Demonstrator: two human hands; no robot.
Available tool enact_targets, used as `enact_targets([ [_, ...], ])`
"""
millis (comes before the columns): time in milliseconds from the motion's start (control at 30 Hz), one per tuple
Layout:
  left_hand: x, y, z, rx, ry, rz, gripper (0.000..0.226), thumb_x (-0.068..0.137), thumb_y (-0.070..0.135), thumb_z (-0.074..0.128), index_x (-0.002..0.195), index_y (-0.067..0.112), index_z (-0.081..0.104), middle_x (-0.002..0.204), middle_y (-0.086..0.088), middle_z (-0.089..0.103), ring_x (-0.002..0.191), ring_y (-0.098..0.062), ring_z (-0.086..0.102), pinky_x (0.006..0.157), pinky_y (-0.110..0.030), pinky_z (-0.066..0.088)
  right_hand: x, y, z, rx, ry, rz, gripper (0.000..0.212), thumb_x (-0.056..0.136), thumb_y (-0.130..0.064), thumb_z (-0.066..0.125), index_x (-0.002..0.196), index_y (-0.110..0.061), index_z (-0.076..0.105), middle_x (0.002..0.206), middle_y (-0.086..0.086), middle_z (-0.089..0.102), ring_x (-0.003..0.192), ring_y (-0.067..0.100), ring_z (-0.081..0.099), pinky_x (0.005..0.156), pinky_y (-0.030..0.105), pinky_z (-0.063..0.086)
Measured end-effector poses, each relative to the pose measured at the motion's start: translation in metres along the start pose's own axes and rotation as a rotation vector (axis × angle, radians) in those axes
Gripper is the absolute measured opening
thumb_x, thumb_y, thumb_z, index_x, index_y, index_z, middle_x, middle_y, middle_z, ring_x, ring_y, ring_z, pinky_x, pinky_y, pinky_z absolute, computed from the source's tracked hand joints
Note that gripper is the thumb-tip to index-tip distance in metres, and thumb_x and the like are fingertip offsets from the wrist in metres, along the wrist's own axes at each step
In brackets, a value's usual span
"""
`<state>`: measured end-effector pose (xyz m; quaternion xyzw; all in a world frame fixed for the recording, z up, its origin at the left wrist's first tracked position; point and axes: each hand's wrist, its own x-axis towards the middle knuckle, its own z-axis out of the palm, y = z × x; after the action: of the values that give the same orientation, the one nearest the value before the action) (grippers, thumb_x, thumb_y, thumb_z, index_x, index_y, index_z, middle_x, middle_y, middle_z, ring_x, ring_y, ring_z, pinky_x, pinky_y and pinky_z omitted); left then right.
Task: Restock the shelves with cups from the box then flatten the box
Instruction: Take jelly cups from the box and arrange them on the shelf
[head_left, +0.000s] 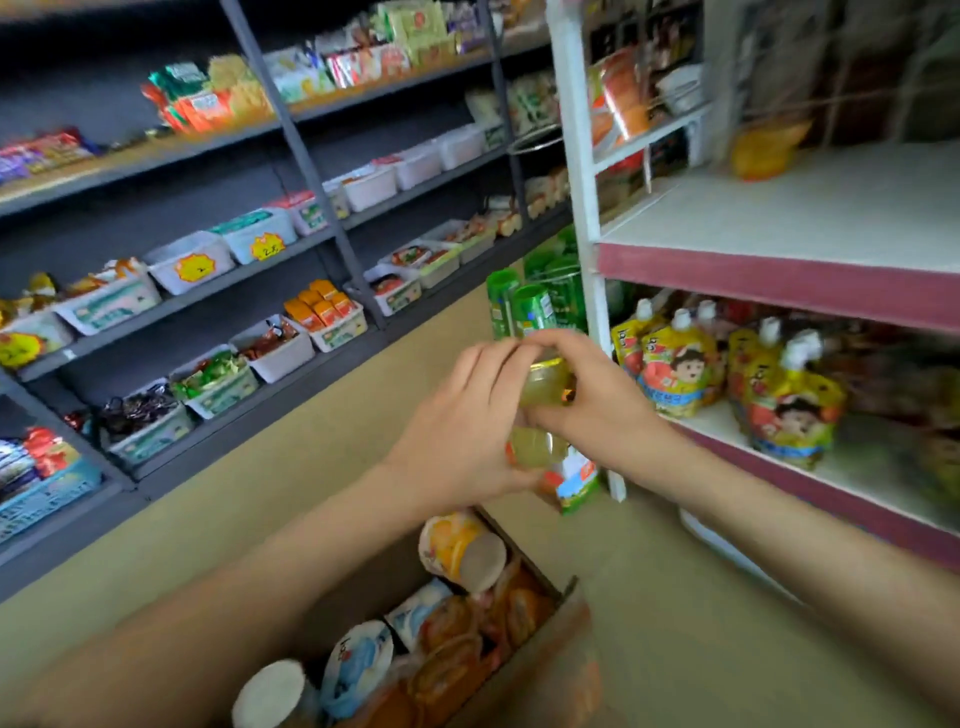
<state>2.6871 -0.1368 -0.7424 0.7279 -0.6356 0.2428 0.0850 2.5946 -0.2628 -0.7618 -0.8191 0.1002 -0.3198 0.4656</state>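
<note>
Head cam, wide, fwd/down, close over box

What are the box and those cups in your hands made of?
The box looks like brown cardboard: dull, with a thin raw edge. The cups between the left hand and right hand seem clear glossy plastic; pale greenish filling shows through.

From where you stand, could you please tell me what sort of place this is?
Most likely a small grocery shop: grey shelves of snack tubs with yellow price stickers, a white shelf of spouted drink pouches, and an open cardboard box of cups.
</note>
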Motion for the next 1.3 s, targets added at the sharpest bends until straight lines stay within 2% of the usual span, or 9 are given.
enact_targets([
  [300, 0.132, 0.076, -0.03, -0.074, 0.363, 0.297, 0.092, 0.062, 0.049, 0.074, 0.131, -0.005, 0.044, 0.129, -0.017, 0.049, 0.122, -0.026, 0.038, 0.111, -0.025, 0.02, -0.011, -0.037, -0.158, -0.324, 0.354, -0.198, 0.059, 0.066, -0.009, 0.081, 0.117, -0.021, 0.054, 0.111, -0.015, 0.05, 0.101, -0.02, 0.041, 0.086, 0.0, 0.03],
  [467, 0.192, 0.12, -0.031, -0.172, 0.535, 0.408, 0.083, 0.077, 0.054, 0.065, 0.131, -0.003, 0.041, 0.13, -0.018, 0.048, 0.124, -0.029, 0.041, 0.114, -0.028, 0.021, -0.019, -0.048, -0.218, -0.544, 0.541, -0.222, 0.058, 0.064, -0.008, 0.081, 0.116, -0.012, 0.057, 0.113, -0.01, 0.051, 0.107, -0.011, 0.038, 0.091, -0.002, 0.025],
  [700, 0.256, 0.156, -0.011, -0.167, 0.517, 0.521, 0.09, 0.065, 0.049, 0.075, 0.131, -0.003, 0.043, 0.128, -0.016, 0.049, 0.122, -0.027, 0.039, 0.109, -0.03, 0.026, -0.027, -0.039, -0.263, -0.689, 0.6, -0.008, 0.061, 0.081, -0.012, 0.071, 0.134, -0.015, 0.04, 0.135, -0.005, 0.037, 0.121, 0.0, 0.036, 0.092, -0.003, 0.021],
  [833, 0.285, 0.169, 0.012, -0.214, 0.474, 0.504, 0.094, 0.052, 0.046, 0.081, 0.126, -0.001, 0.046, 0.121, -0.014, 0.055, 0.114, -0.023, 0.04, 0.093, -0.033, 0.047, -0.029, -0.017, -0.269, -0.937, 0.503, 0.204, 0.085, 0.084, -0.011, 0.065, 0.148, -0.019, 0.011, 0.153, -0.001, 0.011, 0.138, 0.018, 0.026, 0.105, 0.023, 0.031],
  [1000, 0.313, 0.181, 0.033, -0.212, 0.437, 0.558, 0.102, 0.047, 0.052, 0.083, 0.124, -0.005, 0.05, 0.118, -0.015, 0.056, 0.108, -0.028, 0.054, 0.082, -0.033, 0.053, -0.023, -0.003, -0.277, -1.224, 0.429, 0.343, 0.084, 0.091, -0.01, 0.054, 0.149, -0.01, -0.007, 0.156, 0.005, -0.001, 0.143, 0.022, 0.012, 0.114, 0.026, 0.019],
  [1133, 0.329, 0.189, 0.049, -0.222, 0.425, 0.576, 0.099, 0.039, 0.048, 0.086, 0.119, -0.001, 0.056, 0.112, -0.011, 0.058, 0.1, -0.025, 0.059, 0.07, -0.025, 0.054, -0.016, 0.008, -0.279, -1.389, 0.432, 0.466, 0.083, 0.091, -0.013, 0.055, 0.148, -0.005, -0.005, 0.152, 0.011, 0.009, 0.138, 0.024, 0.021, 0.114, 0.03, 0.024],
  [1200, 0.335, 0.197, 0.061, -0.276, 0.486, 0.567, 0.074, 0.052, 0.026, 0.083, 0.117, 0.001, 0.056, 0.109, -0.01, 0.058, 0.096, -0.024, 0.061, 0.065, -0.024, 0.055, -0.012, 0.018, -0.28, -1.479, 0.465, 0.505, 0.075, 0.091, -0.014, 0.052, 0.147, 0.0, 0.003, 0.145, 0.015, 0.018, 0.131, 0.027, 0.03, 0.109, 0.031, 0.032],
  [1267, 0.339, 0.206, 0.071, -0.312, 0.569, 0.576, 0.049, 0.069, 0.006, 0.063, 0.117, 0.0, 0.057, 0.107, -0.012, 0.06, 0.097, -0.026, 0.062, 0.072, -0.029, 0.057, -0.006, 0.021, -0.282, -1.625, 0.46, 0.534, 0.062, 0.09, -0.012, 0.044, 0.141, 0.006, 0.015, 0.132, 0.019, 0.028, 0.118, 0.032, 0.036, 0.101, 0.035, 0.04],
  [1300, 0.341, 0.21, 0.077, -0.331, 0.602, 0.581, 0.049, 0.07, 0.002, 0.063, 0.118, 0.0, 0.055, 0.107, -0.013, 0.061, 0.098, -0.027, 0.063, 0.077, -0.032, 0.056, -0.004, 0.023, -0.284, -1.682, 0.445, 0.548, 0.059, 0.089, -0.013, 0.042, 0.139, 0.007, 0.018, 0.129, 0.02, 0.031, 0.114, 0.034, 0.037, 0.098, 0.036, 0.041],
])
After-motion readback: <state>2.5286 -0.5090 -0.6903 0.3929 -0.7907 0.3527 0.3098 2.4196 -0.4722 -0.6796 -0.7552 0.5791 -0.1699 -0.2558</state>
